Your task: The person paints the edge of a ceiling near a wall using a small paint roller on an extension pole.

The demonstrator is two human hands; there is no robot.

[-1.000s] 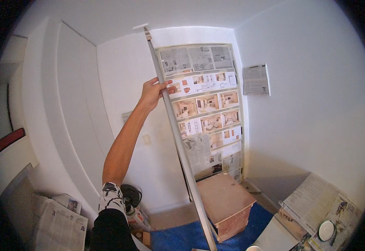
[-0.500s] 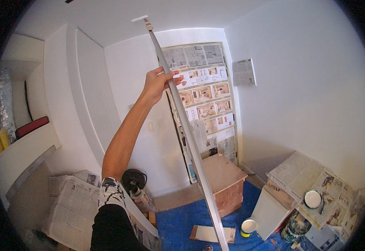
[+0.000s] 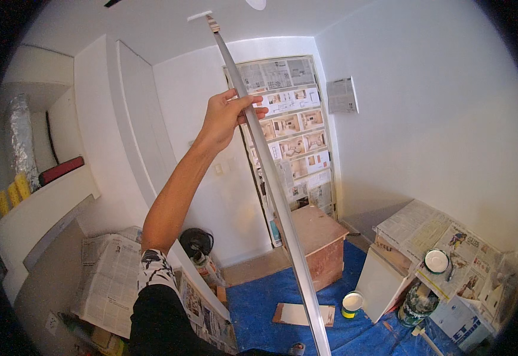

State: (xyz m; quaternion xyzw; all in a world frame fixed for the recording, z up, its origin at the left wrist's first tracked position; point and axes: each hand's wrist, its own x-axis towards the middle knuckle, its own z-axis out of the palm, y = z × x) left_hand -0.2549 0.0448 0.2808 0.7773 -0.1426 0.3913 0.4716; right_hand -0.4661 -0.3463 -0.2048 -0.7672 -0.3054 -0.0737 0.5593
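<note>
My left hand (image 3: 226, 118), at the end of a raised arm, is closed around a long silver pole (image 3: 277, 199). The thumb lies across the front of the pole and the fingers curl behind it. The pole slants from the bottom edge up toward the ceiling. Its top end carries a tan striped piece (image 3: 213, 24) and a narrow white head (image 3: 199, 16) at the ceiling; whether it touches cannot be made out. The pole's lower end runs out of the picture. My right hand is not in view.
A newspaper-covered door (image 3: 288, 124) stands ahead. Blue sheeting (image 3: 253, 302) covers the floor, with a wooden box (image 3: 312, 243), a flat board (image 3: 303, 314) and a yellow-banded tub (image 3: 352, 304) on it. At right, an open paint can (image 3: 437, 261) sits on newspaper. Yellow rollers (image 3: 16, 190) rest on the left ledge.
My view has shifted slightly, so more of the left ledge shows and a white rounded shape appears at the top. The left hand keeps its grip on the pole.
</note>
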